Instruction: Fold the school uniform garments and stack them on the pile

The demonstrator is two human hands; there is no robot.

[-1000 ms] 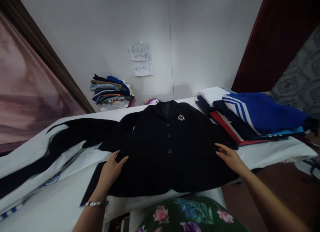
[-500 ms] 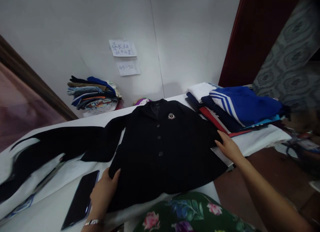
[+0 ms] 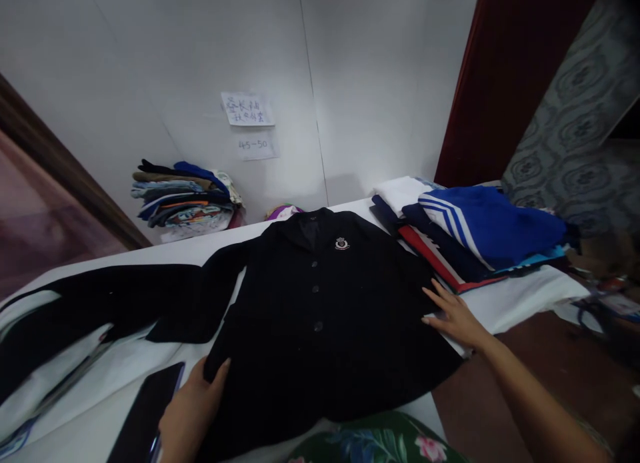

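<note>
A black button-front jacket (image 3: 320, 356) with a crest badge (image 3: 341, 244) on its chest lies front side up, collar away from me. Its hem is nearest my body. My left hand (image 3: 193, 406) grips the jacket's left edge near the hem, the thumb on top and the other fingers partly hidden. On the right, my right hand (image 3: 457, 320) rests its spread fingers on the jacket's sleeve and side edge. A dark phone (image 3: 145, 416) lies beside my left hand and is partly covered by it.
More black-and-white clothing (image 3: 100, 303) spreads over the left side of the white table (image 3: 165, 250). Folded clothes (image 3: 185, 193) are stacked at the back left. Another pile, topped by a blue striped garment (image 3: 495, 223), stands right of the jacket. Paper notes (image 3: 249, 110) hang on the wall.
My right hand has loosened from the sleeve end and spread its fingers, slightly lower. My left hand, still on the jacket edge, has shifted a little left and down. The view has tilted slightly upward.
</note>
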